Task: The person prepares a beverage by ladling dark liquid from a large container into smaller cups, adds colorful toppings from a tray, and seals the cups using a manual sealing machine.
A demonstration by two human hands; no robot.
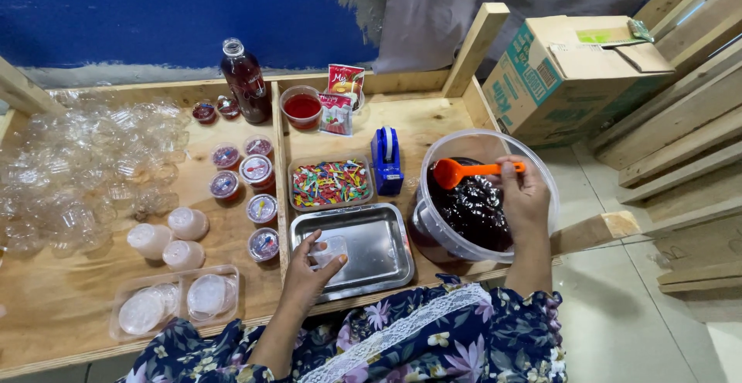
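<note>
My right hand grips the handle of an orange scoop, held over a big clear tub of dark red jelly at the table's right end. My left hand holds a small clear plastic cup upright inside a shiny metal tray in front of me. Behind the tray lies a clear box of coloured sprinkles. To the tray's left stand several small lidded cups filled with dark jelly.
A heap of clear plastic cups covers the table's left. Upturned cup stacks and a tray of lids sit nearer. A dark bottle, red-filled bowl, sachets, blue tape dispenser stand behind. A cardboard box is at right.
</note>
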